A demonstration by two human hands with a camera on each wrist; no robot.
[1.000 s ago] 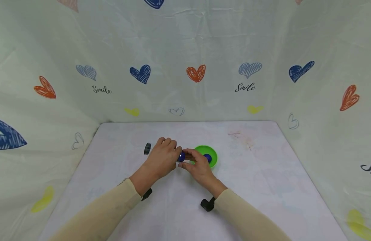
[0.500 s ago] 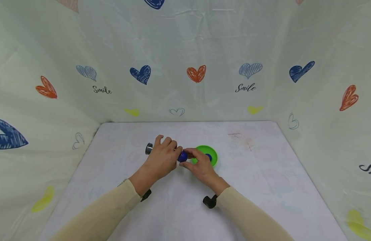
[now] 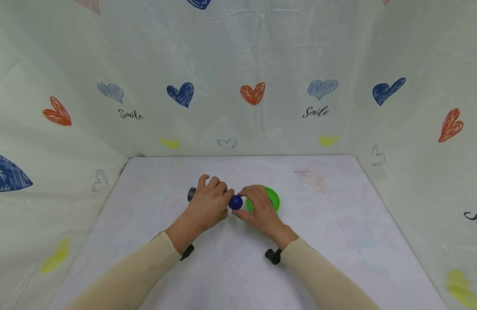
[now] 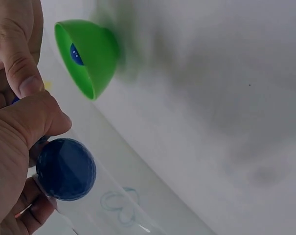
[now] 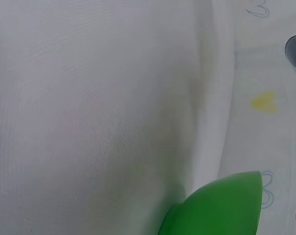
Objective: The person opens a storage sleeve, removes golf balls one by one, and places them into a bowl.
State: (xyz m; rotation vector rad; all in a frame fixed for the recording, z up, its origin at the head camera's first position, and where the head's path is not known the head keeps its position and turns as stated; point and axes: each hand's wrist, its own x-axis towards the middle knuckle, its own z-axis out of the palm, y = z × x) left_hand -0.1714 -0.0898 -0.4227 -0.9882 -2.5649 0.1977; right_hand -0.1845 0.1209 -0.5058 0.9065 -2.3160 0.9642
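Note:
My left hand [image 3: 209, 202] grips a short cylinder [image 3: 191, 194] whose dark round end sticks out on the left; the fingers hide its middle. In the left wrist view that end shows as a dark blue faceted disc [image 4: 66, 169]. A glossy blue ball [image 3: 235, 202] sits at the right side of the left fingertips. My right hand [image 3: 261, 211] pinches this ball, with thumb below and index finger above. Both thumbs lie close together in the left wrist view. Behind the right hand stands a green bowl [image 3: 275, 199], and a second blue ball [image 4: 76, 54] lies in it.
A white-covered table [image 3: 331, 232] spreads under both hands. A curtain [image 3: 222, 56] printed with hearts and "Smile" closes off the back and sides. Black wrist cameras [image 3: 272, 256] hang under the sleeves, close above the table.
The blue ball has come further out from the left fingers, towards the right. My right hand has shifted slightly right and covers more of the bowl. My left index finger has lifted a little.

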